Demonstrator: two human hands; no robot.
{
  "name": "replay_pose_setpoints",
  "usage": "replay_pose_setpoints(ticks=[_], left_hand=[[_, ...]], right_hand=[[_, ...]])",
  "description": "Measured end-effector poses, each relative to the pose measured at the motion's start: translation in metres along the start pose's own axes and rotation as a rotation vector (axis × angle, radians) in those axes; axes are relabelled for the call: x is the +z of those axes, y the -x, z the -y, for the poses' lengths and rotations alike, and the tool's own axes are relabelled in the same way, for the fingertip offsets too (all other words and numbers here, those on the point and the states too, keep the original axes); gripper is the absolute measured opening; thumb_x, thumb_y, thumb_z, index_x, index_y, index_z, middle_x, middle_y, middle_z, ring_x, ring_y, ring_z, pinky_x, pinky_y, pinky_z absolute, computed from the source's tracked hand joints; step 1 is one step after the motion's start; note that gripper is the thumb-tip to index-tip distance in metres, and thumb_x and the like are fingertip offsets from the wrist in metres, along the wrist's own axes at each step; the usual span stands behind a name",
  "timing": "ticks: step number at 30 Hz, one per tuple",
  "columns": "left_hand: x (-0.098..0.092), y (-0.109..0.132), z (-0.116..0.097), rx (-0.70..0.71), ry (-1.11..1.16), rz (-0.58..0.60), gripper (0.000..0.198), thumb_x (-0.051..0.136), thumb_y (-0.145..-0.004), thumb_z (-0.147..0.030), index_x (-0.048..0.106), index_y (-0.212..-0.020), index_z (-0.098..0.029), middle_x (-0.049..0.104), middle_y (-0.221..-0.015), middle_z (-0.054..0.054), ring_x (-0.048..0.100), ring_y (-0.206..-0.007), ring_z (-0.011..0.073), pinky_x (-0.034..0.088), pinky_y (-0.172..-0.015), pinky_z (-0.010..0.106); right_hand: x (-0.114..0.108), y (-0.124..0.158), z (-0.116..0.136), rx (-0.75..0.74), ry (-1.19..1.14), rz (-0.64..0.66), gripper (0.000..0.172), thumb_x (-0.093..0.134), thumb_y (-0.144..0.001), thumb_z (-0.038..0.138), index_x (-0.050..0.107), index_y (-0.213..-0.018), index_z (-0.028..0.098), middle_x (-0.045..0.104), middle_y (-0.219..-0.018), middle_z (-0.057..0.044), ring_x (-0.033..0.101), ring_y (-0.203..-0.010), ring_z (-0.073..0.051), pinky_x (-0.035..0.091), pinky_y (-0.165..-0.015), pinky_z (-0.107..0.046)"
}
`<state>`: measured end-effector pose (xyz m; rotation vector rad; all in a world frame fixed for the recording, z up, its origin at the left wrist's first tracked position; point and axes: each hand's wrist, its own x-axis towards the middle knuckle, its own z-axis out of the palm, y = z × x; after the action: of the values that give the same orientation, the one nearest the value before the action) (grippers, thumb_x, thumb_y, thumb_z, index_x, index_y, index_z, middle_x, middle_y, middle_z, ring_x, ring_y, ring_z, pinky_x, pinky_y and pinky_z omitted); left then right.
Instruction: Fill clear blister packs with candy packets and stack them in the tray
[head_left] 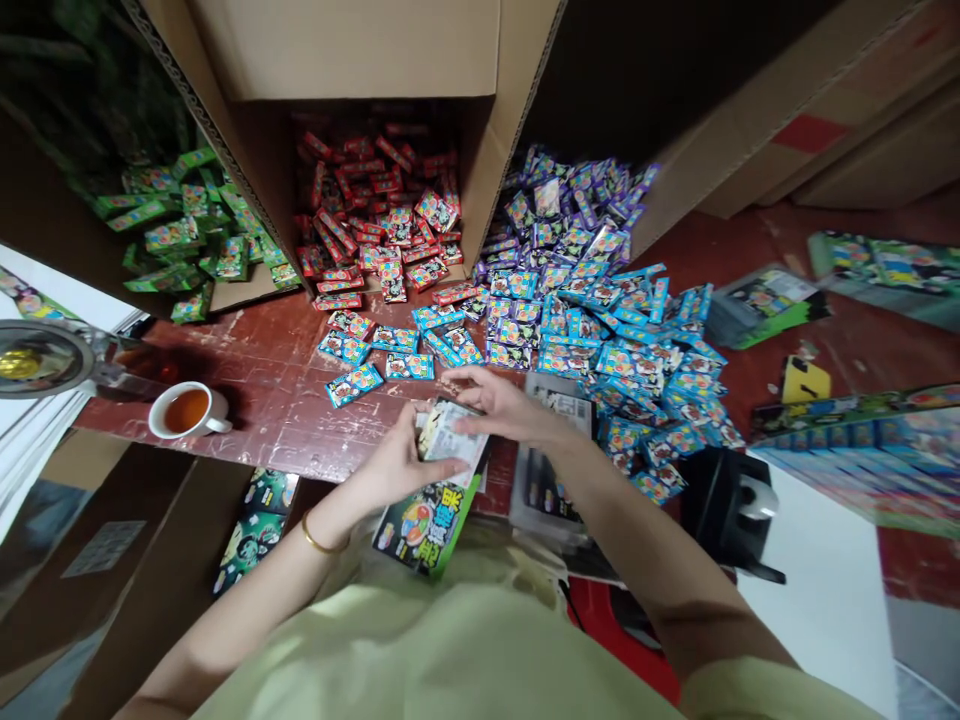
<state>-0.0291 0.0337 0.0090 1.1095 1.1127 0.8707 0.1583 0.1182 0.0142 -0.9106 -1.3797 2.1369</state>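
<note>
My left hand (401, 462) grips the near side of a small open display box (431, 505), green and black with a printed front, held at the red table's near edge. My right hand (499, 405) rests over the box's open top, its fingers curled on a stack of small packets (450, 440) inside it. Blue packets (390, 355) lie scattered on the table just beyond my hands. A gold bangle (319, 543) circles my left wrist.
A tipped cardboard box (352, 60) spills red packets (375, 220). Green packets (180, 230) lie left, purple (562, 210) and blue packets (637, 350) right. A cup of tea (187, 410) stands at left. Flat green boxes (255, 525) lie below; printed cartons (862, 440) are at right.
</note>
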Motion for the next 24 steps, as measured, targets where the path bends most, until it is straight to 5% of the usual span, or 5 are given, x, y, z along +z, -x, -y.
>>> replay_pose_setpoints(ticks=[3,7,13,17,24], left_hand=[[-0.020,0.009,-0.005,-0.145,0.172,0.161,0.065,0.081,-0.065,-0.032,0.045,-0.119,-0.025,0.068,-0.089,0.004,0.066,-0.075,0.0182,0.053,-0.069,0.031],[-0.034,0.012,-0.028,0.001,0.573,-0.106,0.078,0.072,-0.056,-0.069,0.054,-0.117,-0.025,0.064,-0.117,0.012,0.066,-0.099,0.0263,0.056,-0.076,0.035],[-0.005,0.002,-0.023,0.123,0.515,-0.565,0.048,0.081,-0.066,-0.040,0.054,-0.104,-0.028,0.072,-0.090,-0.002,0.068,-0.075,0.0137,0.056,-0.072,0.026],[0.016,0.012,-0.005,0.111,0.322,-0.403,0.060,0.073,-0.076,-0.032,0.040,-0.126,-0.031,0.072,-0.098,0.001,0.070,-0.083,0.0171,0.057,-0.075,0.031],[0.019,0.022,0.009,0.141,-0.001,-0.195,0.048,0.060,-0.087,-0.029,0.039,-0.130,-0.029,0.062,-0.119,0.008,0.063,-0.105,0.0183,0.051,-0.089,0.031]], right_hand=[[-0.017,0.009,0.009,-0.090,0.065,-0.168,0.068,0.082,-0.063,0.025,0.049,-0.122,0.022,0.071,-0.087,-0.001,0.068,-0.073,-0.018,0.056,-0.062,-0.029],[-0.017,0.022,0.004,-0.203,-0.119,-0.608,0.077,0.085,-0.060,0.028,0.044,-0.126,0.023,0.071,-0.097,-0.004,0.069,-0.078,-0.020,0.058,-0.068,-0.035],[0.040,0.053,-0.029,-0.080,-0.090,-0.357,0.083,0.082,-0.066,0.027,0.035,-0.135,0.028,0.070,-0.098,-0.005,0.069,-0.088,-0.025,0.057,-0.079,-0.044],[0.046,0.047,-0.023,-0.331,0.036,-0.624,0.068,0.075,-0.074,0.029,0.038,-0.131,0.031,0.068,-0.103,-0.003,0.067,-0.091,-0.020,0.051,-0.090,-0.043],[0.044,0.014,-0.030,-0.198,-0.194,-0.735,0.042,0.067,-0.076,0.031,0.051,-0.115,0.021,0.065,-0.082,-0.002,0.065,-0.077,-0.020,0.054,-0.079,-0.039]])
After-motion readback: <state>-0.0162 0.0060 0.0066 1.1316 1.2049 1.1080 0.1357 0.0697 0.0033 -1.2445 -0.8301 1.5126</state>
